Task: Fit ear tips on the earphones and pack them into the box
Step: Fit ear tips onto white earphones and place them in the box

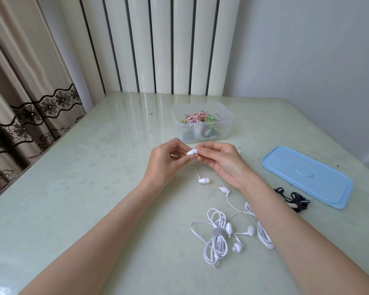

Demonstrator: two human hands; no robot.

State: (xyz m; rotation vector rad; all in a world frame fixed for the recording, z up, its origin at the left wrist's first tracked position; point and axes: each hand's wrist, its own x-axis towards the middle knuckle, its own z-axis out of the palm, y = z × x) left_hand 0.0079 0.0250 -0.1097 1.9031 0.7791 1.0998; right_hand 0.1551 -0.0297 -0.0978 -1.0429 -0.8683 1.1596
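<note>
Both hands meet above the table's middle on a white earbud (pixel 191 152). My left hand (pixel 166 161) pinches its narrow end, and my right hand (pixel 218 159) grips the other end. Its thin wire drops to a second white earbud (pixel 204 180) lying on the table. Nearer to me lie another loose earbud (pixel 224 189) and two coiled white earphones (pixel 218 235), partly under my right forearm. The clear plastic box (pixel 202 124) stands behind the hands, holding several coloured earphones. Whether an ear tip sits between my fingers is hidden.
The box's light blue lid (pixel 307 175) lies flat at the right. A black earphone bundle (pixel 292 199) rests beside the lid's near edge. The pale green table (pixel 83 167) meets a radiator at the back and a curtain at the left.
</note>
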